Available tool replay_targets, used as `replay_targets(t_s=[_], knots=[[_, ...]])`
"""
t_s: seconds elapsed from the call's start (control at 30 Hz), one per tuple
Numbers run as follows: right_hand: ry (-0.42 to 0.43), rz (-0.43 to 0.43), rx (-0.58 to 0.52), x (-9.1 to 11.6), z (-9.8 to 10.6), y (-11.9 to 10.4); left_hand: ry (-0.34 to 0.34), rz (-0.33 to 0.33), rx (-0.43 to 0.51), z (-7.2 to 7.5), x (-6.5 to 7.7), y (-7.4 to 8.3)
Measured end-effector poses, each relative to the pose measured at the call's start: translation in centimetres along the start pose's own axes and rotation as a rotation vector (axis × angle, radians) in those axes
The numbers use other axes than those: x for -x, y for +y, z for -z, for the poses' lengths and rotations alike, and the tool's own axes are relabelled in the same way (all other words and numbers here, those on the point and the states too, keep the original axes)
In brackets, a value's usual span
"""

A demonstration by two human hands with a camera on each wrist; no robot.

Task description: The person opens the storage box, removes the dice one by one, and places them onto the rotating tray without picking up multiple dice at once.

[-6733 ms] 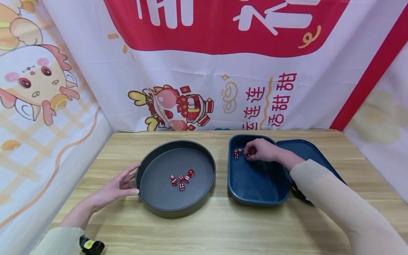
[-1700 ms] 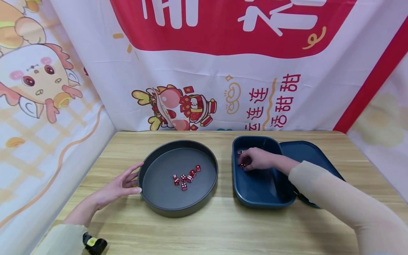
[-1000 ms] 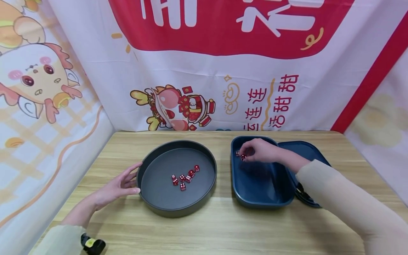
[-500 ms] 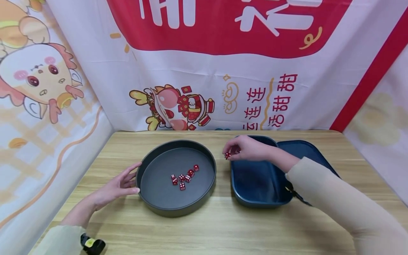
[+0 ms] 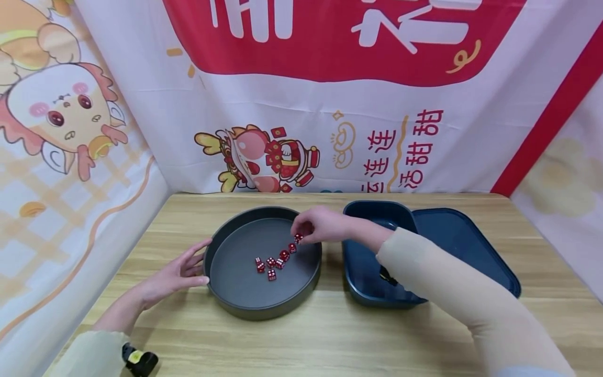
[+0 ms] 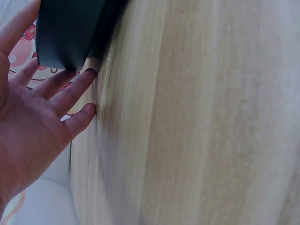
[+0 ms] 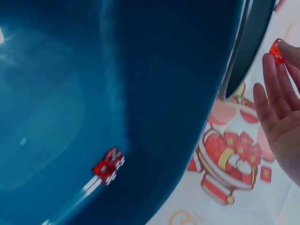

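Note:
My right hand (image 5: 325, 224) is over the right rim of the round dark grey pan (image 5: 235, 235), pinching a red die (image 5: 298, 238) with white pips. The right wrist view shows that die (image 7: 277, 50) between thumb and fingertips. Several other red dice (image 5: 280, 263) lie on the pan's floor. My left hand (image 5: 167, 280) is at the pan's left side, fingers spread and thumb at the rim; in the left wrist view its fingertips sit along the wall of the pan (image 6: 70, 33). Inside the blue rectangular box (image 5: 353, 267), the right wrist view shows red dice (image 7: 108, 165), hidden in the head view.
A flat dark blue lid (image 5: 461, 241) lies right of the box, partly behind my right sleeve (image 5: 443, 277). The wooden table (image 5: 301, 345) meets a printed cloth backdrop (image 5: 301, 104) behind. Another cloth hangs on the left.
My right hand has carried a die from the blue box leftward to over the pan. An added die lies in the pan compared with the oldest frame. My left hand has stayed at the pan.

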State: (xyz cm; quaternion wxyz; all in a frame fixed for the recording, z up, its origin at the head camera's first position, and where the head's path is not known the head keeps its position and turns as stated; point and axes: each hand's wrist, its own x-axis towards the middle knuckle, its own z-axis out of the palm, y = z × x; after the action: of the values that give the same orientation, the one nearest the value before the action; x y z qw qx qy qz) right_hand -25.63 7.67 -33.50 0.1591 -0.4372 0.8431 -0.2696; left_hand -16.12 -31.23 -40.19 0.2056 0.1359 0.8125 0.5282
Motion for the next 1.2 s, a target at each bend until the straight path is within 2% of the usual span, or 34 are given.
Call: replay_targets(t_s=[0.23,0.67,1.0,1.2], knots=[[-0.066,-0.063,0.002,-2.6,-1.2,-1.0,0.006,0.007,-0.003,-0.1,0.0,0.5],[-0.102,-0.045,-0.017,-6.1,-2.7,-1.2,0.008,0.020,-0.008,0.0,-0.1,0.5],[-0.115,-0.073,0.019,-6.4,-3.6,-0.9,0.007,0.020,-0.010,0.0,0.0,0.5],[-0.095,-0.069,-0.034,-5.8,-3.0,-0.8,0.005,0.010,-0.008,0.0,0.1,0.3]])
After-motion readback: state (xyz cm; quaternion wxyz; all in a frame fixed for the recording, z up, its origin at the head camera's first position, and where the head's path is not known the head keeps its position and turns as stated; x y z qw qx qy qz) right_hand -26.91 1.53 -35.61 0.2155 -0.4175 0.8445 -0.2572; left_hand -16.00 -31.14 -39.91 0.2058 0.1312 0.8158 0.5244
